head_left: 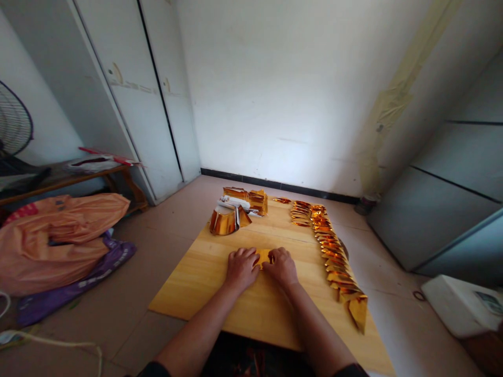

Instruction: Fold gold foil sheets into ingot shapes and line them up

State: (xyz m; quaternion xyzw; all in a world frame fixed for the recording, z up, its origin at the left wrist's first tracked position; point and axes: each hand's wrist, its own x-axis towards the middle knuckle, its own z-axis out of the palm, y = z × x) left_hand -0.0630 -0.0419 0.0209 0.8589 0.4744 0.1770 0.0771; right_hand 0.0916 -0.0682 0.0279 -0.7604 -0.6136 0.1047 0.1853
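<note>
A small piece of gold paper [263, 256] lies on the wooden board between my two hands. My left hand [242, 266] has its fingers curled over the paper's left side, with the thumb at its edge. On the right side my right hand [282, 265] is closed, thumb and fingers pinching the paper's edge. Folded shiny gold pieces [330, 251] run in a long overlapping row down the board's right side. A curved stack of gold sheets [223, 221] sits at the back left, beside white paper [236, 202] and more gold bundles [258, 201].
The wooden board [188, 280] stands before a white wall. Orange [63, 235] and purple bags [78, 283] lie on the floor at left, below a bench. A white box [463, 303] is at the right, near a grey cabinet [444, 204]. A fan [13, 123] shows far left.
</note>
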